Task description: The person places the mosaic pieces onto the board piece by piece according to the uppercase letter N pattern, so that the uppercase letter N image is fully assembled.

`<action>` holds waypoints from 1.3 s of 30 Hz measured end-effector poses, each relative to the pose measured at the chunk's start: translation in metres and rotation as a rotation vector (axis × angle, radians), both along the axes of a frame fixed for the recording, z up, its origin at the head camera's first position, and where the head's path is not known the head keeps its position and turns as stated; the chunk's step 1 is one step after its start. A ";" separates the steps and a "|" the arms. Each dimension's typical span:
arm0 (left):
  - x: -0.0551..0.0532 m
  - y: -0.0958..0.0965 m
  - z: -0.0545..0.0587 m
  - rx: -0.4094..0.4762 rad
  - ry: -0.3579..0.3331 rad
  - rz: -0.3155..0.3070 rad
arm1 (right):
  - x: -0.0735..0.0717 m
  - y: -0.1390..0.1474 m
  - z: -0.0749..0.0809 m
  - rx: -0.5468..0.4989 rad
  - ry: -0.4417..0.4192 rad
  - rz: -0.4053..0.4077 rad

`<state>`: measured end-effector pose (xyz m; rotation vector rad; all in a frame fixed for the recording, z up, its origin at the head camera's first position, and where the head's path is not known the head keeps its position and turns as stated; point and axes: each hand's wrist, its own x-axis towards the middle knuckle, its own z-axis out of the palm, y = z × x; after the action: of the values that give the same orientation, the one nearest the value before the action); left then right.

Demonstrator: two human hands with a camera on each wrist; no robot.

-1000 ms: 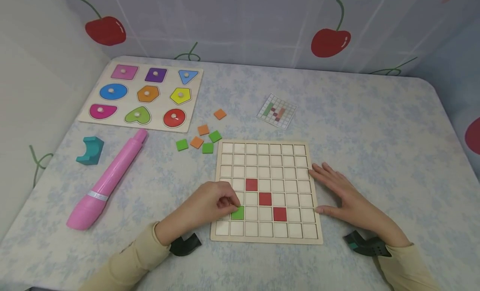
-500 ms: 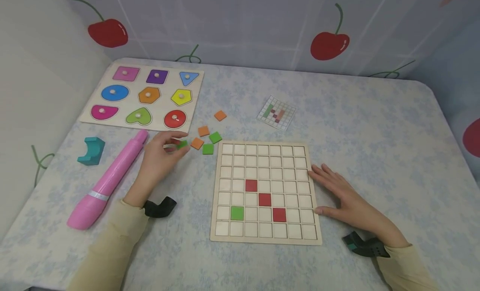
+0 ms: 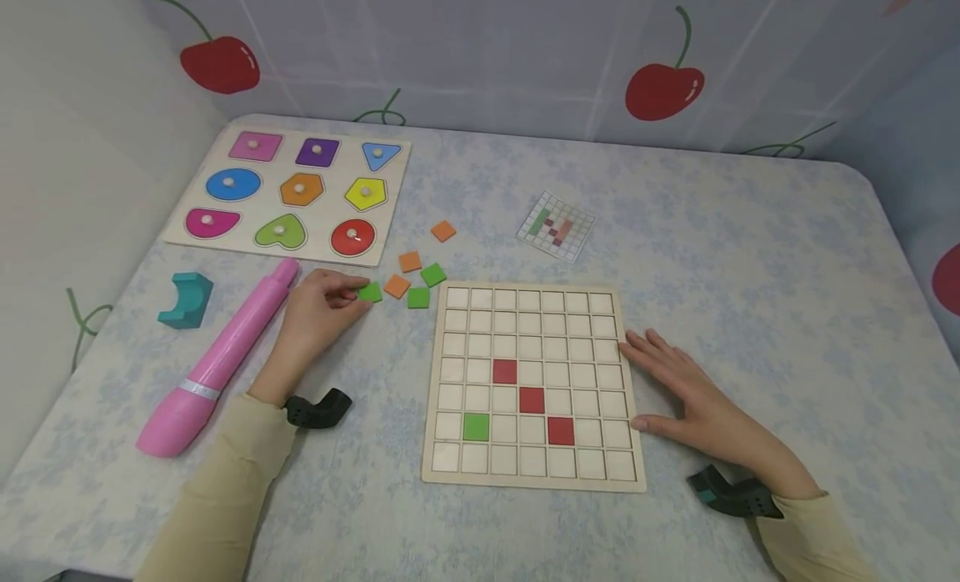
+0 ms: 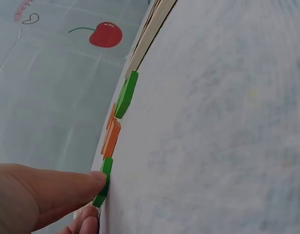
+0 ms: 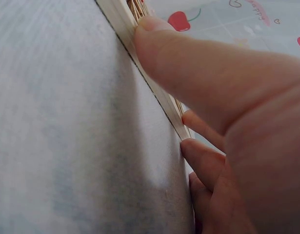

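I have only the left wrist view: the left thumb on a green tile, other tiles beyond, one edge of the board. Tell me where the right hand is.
Observer: The right hand rests against the right edge of the board.

Operator: My view doesn't show the board's top. Report which tiles are set in it.

Observer: Four: three red tiles in a diagonal, and one green tile to their left, in the same row as the red one nearest the person.
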<state>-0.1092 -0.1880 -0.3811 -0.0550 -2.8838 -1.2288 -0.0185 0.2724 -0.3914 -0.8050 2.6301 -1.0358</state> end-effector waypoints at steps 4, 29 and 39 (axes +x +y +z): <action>0.001 0.001 0.000 0.001 0.019 -0.005 | 0.000 0.000 0.000 0.000 0.012 0.003; 0.024 0.047 0.036 0.217 -0.053 -0.240 | -0.001 0.002 -0.001 -0.025 0.015 0.018; 0.038 0.080 0.023 0.300 -0.189 -0.465 | -0.001 0.001 0.001 -0.031 0.009 0.022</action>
<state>-0.0709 -0.1080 -0.3578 -0.6741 -2.8945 -1.8160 -0.0194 0.2739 -0.3909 -0.8459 2.6128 -1.0727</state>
